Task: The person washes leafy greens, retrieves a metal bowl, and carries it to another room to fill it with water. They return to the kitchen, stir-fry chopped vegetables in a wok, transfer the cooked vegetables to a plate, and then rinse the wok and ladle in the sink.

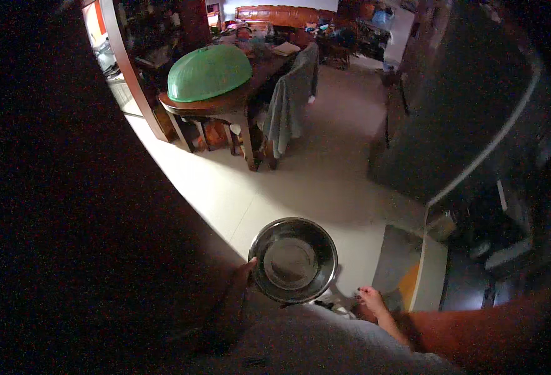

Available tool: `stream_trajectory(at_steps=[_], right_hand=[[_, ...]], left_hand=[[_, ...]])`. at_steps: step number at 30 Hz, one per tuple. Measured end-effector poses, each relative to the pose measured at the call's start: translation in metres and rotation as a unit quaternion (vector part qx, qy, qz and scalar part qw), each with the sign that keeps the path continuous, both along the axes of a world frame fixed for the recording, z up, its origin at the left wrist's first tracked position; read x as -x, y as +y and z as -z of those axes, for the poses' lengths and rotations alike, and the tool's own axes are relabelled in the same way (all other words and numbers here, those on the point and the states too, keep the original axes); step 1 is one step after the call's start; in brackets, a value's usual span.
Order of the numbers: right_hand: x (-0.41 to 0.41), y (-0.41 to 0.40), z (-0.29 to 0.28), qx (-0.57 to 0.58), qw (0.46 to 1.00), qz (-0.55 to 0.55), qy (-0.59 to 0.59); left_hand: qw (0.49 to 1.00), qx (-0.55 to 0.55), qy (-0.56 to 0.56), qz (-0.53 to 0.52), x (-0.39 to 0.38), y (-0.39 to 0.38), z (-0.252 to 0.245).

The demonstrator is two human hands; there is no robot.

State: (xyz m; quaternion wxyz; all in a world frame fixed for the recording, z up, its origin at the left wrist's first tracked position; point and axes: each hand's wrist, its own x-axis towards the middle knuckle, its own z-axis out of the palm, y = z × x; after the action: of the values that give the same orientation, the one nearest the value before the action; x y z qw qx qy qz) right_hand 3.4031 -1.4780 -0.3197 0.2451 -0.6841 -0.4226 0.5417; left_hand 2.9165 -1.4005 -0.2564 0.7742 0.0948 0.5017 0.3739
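My left hand (251, 268) grips a round metal basin (290, 262) by its left rim, with the thumb over the edge. The basin is held level in front of my body, and nothing distinct shows inside it. Most of the left arm is lost in darkness. Apart from the basin, on its lower right, hangs my right hand (370, 300) with bent fingers. A small dark spot shows at its fingertips; whether it holds anything is unclear.
Ahead stands a wooden table (195, 107) bearing a green dome cover (209, 75). A grey cloth (287, 103) drapes over a chair at its side. A mat (399, 253) lies by the doorway on the right. A wooden sofa (284, 15) stands far back. Pale floor (275, 187) stretches between.
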Motion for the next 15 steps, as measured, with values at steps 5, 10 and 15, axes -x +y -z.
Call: stream_trajectory(at_steps=[5,10,15], right_hand=[[-0.009,0.157,-0.015,0.009,0.997,-0.065,0.036],[0.016,0.298,-0.078,-0.092,0.972,-0.175,0.124],[0.149,0.517,-0.1,-0.049,0.953,-0.262,0.146]], left_hand=[[0.997,-0.017,0.017,-0.076,-0.048,0.038,-0.026],[0.971,0.003,0.126,-0.203,-0.079,0.05,-0.073],[0.911,-0.002,0.16,-0.379,-0.01,0.153,-0.055]])
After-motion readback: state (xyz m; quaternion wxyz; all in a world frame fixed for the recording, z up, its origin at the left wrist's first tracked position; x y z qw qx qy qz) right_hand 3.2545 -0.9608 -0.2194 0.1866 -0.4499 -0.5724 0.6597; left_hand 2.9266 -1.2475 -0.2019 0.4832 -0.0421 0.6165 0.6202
